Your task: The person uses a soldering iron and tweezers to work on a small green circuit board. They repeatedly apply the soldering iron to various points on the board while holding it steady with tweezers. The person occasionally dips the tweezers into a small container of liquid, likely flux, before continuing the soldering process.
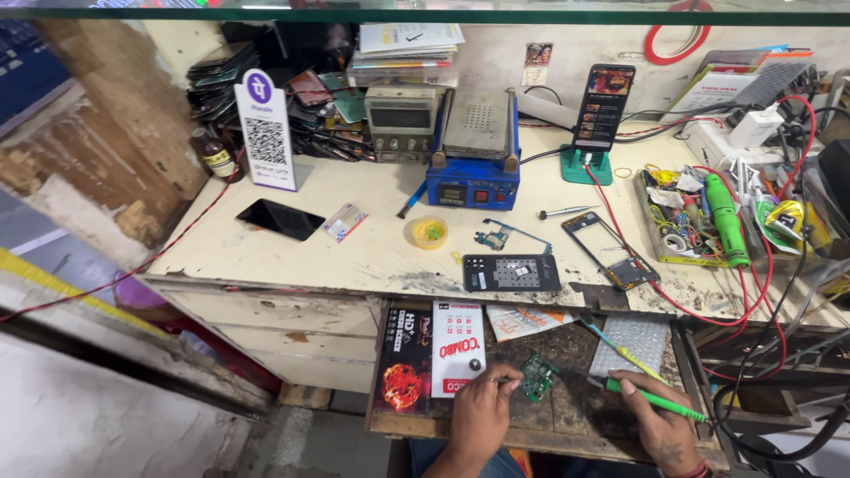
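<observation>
On the pull-out work shelf (567, 434) at the near edge of the bench, the left hand (482, 409) pinches a small green circuit board (537, 377) by its left end, its long axis tilted up toward the far right. The right hand (657, 416) is closed around a green tool (655, 400) lying left to right, tip pointing left, with open shelf between it and the board; packets (434, 354) crowd the left side.

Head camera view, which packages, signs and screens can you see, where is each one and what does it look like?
Sign stand: back left of bench, white upright card with purple top and a square code.
Propped phone: back centre on a green stand, screen lit with pictures.
Dark phone: flat on bench left, black screen.
Dark package: drawer left, black with orange-red picture.
White package: drawer, beside the left hand, white and red.
Small card: beside the dark phone, pale.
</observation>
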`<move>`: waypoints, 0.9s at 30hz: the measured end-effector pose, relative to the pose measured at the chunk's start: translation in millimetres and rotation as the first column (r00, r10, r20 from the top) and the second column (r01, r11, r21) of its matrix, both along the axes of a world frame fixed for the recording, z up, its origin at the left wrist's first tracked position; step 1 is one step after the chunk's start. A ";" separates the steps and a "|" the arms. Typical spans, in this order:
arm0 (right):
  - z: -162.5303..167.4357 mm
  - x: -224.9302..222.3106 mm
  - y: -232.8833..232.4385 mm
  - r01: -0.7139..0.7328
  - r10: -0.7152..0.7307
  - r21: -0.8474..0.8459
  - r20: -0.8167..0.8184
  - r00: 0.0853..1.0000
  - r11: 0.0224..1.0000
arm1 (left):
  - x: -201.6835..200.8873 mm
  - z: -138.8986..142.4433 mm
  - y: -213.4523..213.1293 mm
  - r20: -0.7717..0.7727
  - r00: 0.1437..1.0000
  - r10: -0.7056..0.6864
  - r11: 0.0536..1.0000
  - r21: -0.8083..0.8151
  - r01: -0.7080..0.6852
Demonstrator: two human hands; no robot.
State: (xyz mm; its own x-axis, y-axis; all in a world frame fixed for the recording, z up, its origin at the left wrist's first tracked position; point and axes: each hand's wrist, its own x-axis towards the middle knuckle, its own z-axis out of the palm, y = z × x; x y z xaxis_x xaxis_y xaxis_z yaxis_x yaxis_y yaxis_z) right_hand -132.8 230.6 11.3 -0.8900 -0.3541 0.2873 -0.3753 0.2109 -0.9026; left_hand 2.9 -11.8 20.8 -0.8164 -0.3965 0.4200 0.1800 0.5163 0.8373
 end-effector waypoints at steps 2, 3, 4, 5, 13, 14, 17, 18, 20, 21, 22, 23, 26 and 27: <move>5.1 2.3 -3.1 -0.012 0.014 -0.049 0.054 0.998 0.999 | 3.1 8.1 1.3 0.007 1.000 0.023 1.000 -0.003 -0.023; 7.7 3.7 -4.1 -0.021 0.025 -0.076 0.060 0.998 0.997 | 4.3 12.2 1.8 -0.030 0.999 0.032 0.999 -0.016 -0.032; 10.7 4.8 -5.2 -0.028 0.035 -0.102 0.068 0.997 0.994 | 5.4 16.6 1.9 -0.065 0.997 0.038 0.999 -0.029 -0.040; 13.3 6.2 -6.6 -0.035 0.045 -0.128 0.077 0.996 0.991 | 6.6 20.7 2.2 -0.099 0.994 0.044 0.998 -0.041 -0.049; 38.1 17.3 -14.2 -0.062 0.092 -0.220 0.131 0.987 0.974 | 14.4 50.2 9.4 -0.067 0.996 0.066 0.993 -0.096 -0.072; 39.5 17.7 -14.6 -0.066 0.095 -0.217 0.127 0.987 0.974 | 14.6 51.9 9.5 -0.065 0.996 0.063 0.991 -0.110 -0.070; 38.6 17.2 -14.0 -0.076 0.100 -0.200 0.113 0.989 0.977 | 14.1 52.1 11.4 -0.110 0.992 0.062 0.987 -0.141 -0.077; 36.5 17.3 -12.5 -0.082 0.107 -0.206 0.114 0.988 0.975 | 14.4 49.7 12.9 -0.084 0.994 0.065 0.989 -0.130 -0.075; 31.6 13.4 -10.9 -0.089 0.114 -0.218 0.106 0.988 0.972 | 11.5 44.4 12.3 -0.044 0.997 0.064 0.992 -0.109 -0.068; 28.7 11.6 -9.7 -0.075 0.101 -0.211 0.118 0.988 0.975 | 9.3 41.0 12.4 -0.066 0.996 0.058 0.990 -0.121 -0.066; 24.6 9.5 -8.7 -0.061 0.089 -0.205 0.129 0.988 0.977 | 7.6 37.0 11.9 -0.090 0.995 0.054 0.989 -0.134 -0.065; 20.0 7.4 -7.9 -0.050 0.079 -0.199 0.141 0.987 0.979 | 5.9 33.0 11.0 -0.113 0.992 0.050 0.987 -0.147 -0.067; 7.0 -0.3 -4.3 -0.055 0.084 -0.219 0.126 0.988 0.974 | 0.7 20.0 10.1 -0.049 0.996 0.069 0.989 -0.128 -0.075; 2.9 -2.0 -2.0 -0.042 0.066 -0.180 0.128 0.990 0.983 | 0.0 15.0 10.4 -0.054 0.996 0.068 0.990 -0.117 -0.074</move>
State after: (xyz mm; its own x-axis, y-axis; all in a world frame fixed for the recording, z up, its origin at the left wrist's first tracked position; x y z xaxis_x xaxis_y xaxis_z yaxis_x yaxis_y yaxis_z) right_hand -134.8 228.6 14.2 -0.9054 -0.3569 0.2300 -0.2560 0.0267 -0.9663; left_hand 2.9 -1.5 35.9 -0.7650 -0.3974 0.5068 0.1790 0.6246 0.7601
